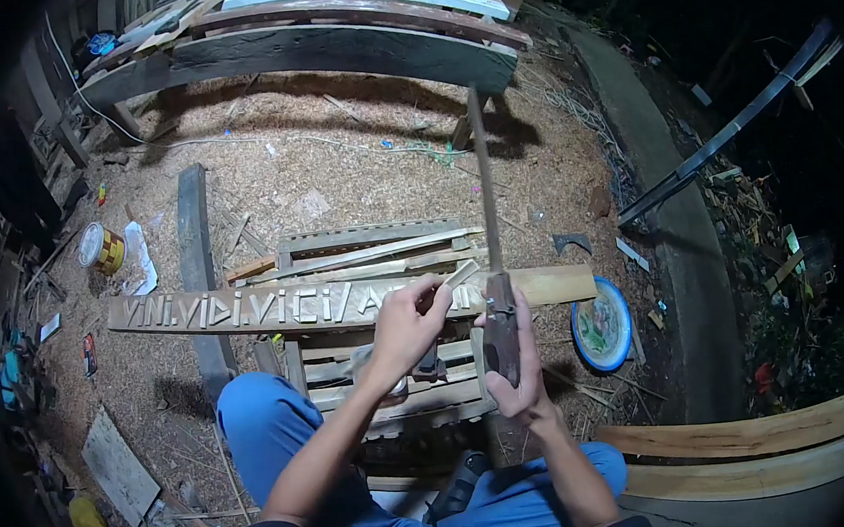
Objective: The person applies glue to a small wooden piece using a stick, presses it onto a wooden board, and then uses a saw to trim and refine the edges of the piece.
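A long wooden board (562, 284) lies crosswise in front of me, with raised wooden letters (277, 309) reading "VINI.VIDI.VICI/A" and more partly hidden behind my hands. Over the board, my left hand (412, 322) pinches a small pale wood piece (461, 273) between thumb and fingers. My right hand (521, 365) is wrapped round the dark wooden handle of a saw (488, 189), whose long narrow blade points away from me. Beneath my hands, a small dark object (430, 364) is partly hidden.
Slatted wood (380, 233) lies under the board. At right stands a blue-rimmed basin (627, 322); at left are a yellow-brown bucket (102, 248) and a dark beam (194, 222). A heavy bench (307, 59) spans the back. Planks (753, 436) lie at lower right.
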